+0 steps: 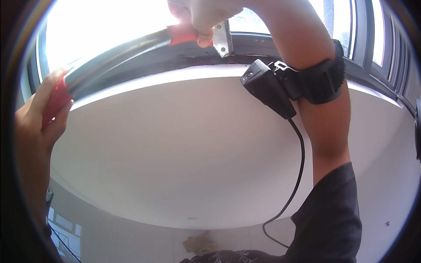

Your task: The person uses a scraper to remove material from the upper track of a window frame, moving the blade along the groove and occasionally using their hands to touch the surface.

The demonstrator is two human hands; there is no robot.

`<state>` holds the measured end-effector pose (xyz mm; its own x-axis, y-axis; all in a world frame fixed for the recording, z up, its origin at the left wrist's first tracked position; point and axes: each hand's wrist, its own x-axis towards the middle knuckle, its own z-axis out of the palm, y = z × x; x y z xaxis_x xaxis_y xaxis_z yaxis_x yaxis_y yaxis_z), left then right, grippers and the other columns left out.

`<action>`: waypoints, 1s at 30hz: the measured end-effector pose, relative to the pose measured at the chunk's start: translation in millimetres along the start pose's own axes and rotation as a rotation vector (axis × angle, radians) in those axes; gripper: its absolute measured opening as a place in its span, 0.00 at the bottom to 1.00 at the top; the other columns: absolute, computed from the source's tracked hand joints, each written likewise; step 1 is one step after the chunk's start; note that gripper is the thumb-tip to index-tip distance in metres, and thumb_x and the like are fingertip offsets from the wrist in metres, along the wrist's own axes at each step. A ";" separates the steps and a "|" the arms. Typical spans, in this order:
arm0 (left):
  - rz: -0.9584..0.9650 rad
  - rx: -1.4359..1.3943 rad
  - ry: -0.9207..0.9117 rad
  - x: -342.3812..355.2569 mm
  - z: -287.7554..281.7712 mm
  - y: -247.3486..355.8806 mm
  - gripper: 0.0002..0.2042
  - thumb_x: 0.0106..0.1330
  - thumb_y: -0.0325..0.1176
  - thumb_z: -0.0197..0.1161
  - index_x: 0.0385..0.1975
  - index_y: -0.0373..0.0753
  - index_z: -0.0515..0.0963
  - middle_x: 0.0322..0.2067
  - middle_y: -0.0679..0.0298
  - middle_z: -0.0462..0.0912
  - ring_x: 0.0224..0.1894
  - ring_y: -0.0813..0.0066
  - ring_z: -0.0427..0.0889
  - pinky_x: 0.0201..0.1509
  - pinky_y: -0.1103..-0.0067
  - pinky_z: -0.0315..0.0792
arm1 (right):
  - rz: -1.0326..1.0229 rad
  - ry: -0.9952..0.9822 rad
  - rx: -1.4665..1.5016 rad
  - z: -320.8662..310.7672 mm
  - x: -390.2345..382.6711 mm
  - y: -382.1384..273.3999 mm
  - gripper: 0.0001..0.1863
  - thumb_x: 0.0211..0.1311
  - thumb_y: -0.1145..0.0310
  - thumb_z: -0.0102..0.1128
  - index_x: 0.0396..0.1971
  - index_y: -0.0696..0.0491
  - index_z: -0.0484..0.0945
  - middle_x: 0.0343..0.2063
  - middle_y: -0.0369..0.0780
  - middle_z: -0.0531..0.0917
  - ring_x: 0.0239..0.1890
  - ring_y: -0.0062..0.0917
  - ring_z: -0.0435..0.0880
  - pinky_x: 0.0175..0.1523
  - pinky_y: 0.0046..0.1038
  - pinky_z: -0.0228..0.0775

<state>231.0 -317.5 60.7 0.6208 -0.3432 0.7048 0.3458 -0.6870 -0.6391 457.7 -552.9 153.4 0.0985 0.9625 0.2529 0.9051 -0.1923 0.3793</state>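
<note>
1. Head view, main worry: the metal bar [127,55] is up at the far side by the window, running from left to a holed metal plate [222,40] at its right. If either hand loosens, I reckon that end could drop and scuff the white wall [175,140] on the near side.
2. Uneven push from the two hands could twist it, and the plate might scrape the dark window frame [252,46]. Can't tell if they're touching.
3. The black device [269,87] strapped to the right forearm has a loose cable [302,153]; a big swing could snag it, imo.
4. Left hand [37,111]: curled around the left red grip [60,95], barely open.
5. Right hand [210,13]: wrapped round the right red grip [182,33] beside the plate, partly cropped up top. Hands are well apart.
</note>
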 end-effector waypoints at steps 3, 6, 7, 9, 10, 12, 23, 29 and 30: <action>-0.028 0.018 0.013 9.5 -4.2 14.7 0.23 0.57 0.26 0.71 0.54 0.45 0.76 0.35 0.54 0.86 0.38 0.58 0.87 0.42 0.72 0.83 | 0.057 -0.010 0.011 -1.4 -5.5 0.4 0.12 0.47 0.73 0.68 0.33 0.62 0.83 0.28 0.48 0.84 0.33 0.35 0.83 0.36 0.34 0.73; -0.019 0.063 0.047 12.9 3.0 18.3 0.22 0.57 0.27 0.71 0.53 0.45 0.77 0.34 0.54 0.86 0.38 0.59 0.87 0.42 0.74 0.83 | 0.148 -0.035 0.052 0.5 -5.0 -0.1 0.12 0.47 0.73 0.68 0.33 0.63 0.83 0.28 0.48 0.84 0.33 0.35 0.83 0.36 0.34 0.73; -0.039 0.044 0.038 12.9 6.8 16.1 0.22 0.57 0.27 0.71 0.53 0.45 0.77 0.34 0.55 0.86 0.38 0.59 0.87 0.42 0.74 0.83 | 0.186 -0.044 0.066 2.9 -3.4 -0.5 0.12 0.47 0.73 0.68 0.33 0.63 0.83 0.28 0.48 0.84 0.33 0.35 0.83 0.36 0.34 0.72; -0.050 0.016 0.025 12.4 17.2 10.1 0.22 0.58 0.28 0.71 0.53 0.45 0.77 0.34 0.55 0.86 0.38 0.60 0.88 0.43 0.73 0.83 | 0.154 -0.054 0.064 5.7 2.3 1.1 0.12 0.48 0.73 0.68 0.33 0.63 0.83 0.28 0.49 0.84 0.33 0.35 0.83 0.37 0.34 0.72; -0.045 0.013 0.041 12.4 24.8 7.6 0.21 0.58 0.29 0.71 0.53 0.45 0.77 0.33 0.56 0.86 0.38 0.60 0.88 0.42 0.74 0.83 | 0.149 -0.075 0.040 6.6 6.0 2.9 0.12 0.48 0.73 0.68 0.33 0.63 0.83 0.29 0.49 0.84 0.33 0.36 0.83 0.37 0.34 0.73; -0.046 0.021 0.060 9.3 35.7 3.1 0.21 0.58 0.30 0.71 0.53 0.45 0.77 0.33 0.56 0.87 0.38 0.61 0.88 0.42 0.74 0.82 | 0.126 -0.104 -0.010 8.5 13.0 6.4 0.12 0.48 0.73 0.68 0.33 0.64 0.82 0.29 0.50 0.84 0.34 0.36 0.83 0.38 0.35 0.73; -0.117 -0.113 -0.049 -2.0 77.4 -4.6 0.25 0.62 0.26 0.66 0.60 0.41 0.70 0.44 0.50 0.83 0.44 0.52 0.85 0.44 0.71 0.82 | 0.011 -0.006 -0.120 38.2 54.0 32.0 0.13 0.45 0.71 0.70 0.31 0.59 0.80 0.28 0.45 0.83 0.33 0.35 0.83 0.38 0.35 0.73; -0.165 -0.061 -0.056 -21.2 68.8 6.3 0.24 0.62 0.24 0.65 0.59 0.41 0.71 0.47 0.50 0.82 0.46 0.52 0.84 0.46 0.70 0.82 | -0.092 0.098 -0.121 55.1 80.3 39.5 0.14 0.41 0.69 0.72 0.30 0.56 0.79 0.27 0.41 0.82 0.31 0.33 0.82 0.37 0.34 0.72; -0.154 -0.048 -0.073 -25.4 63.9 6.3 0.24 0.62 0.24 0.65 0.59 0.40 0.71 0.47 0.50 0.82 0.47 0.52 0.84 0.46 0.70 0.81 | -0.116 0.116 -0.118 55.7 83.5 39.5 0.14 0.41 0.69 0.72 0.29 0.56 0.79 0.26 0.41 0.82 0.31 0.33 0.82 0.37 0.34 0.72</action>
<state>262.3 -272.2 19.2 0.6132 -0.1853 0.7679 0.4078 -0.7583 -0.5086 524.8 -469.5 139.9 -0.0581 0.9524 0.2992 0.8520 -0.1089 0.5121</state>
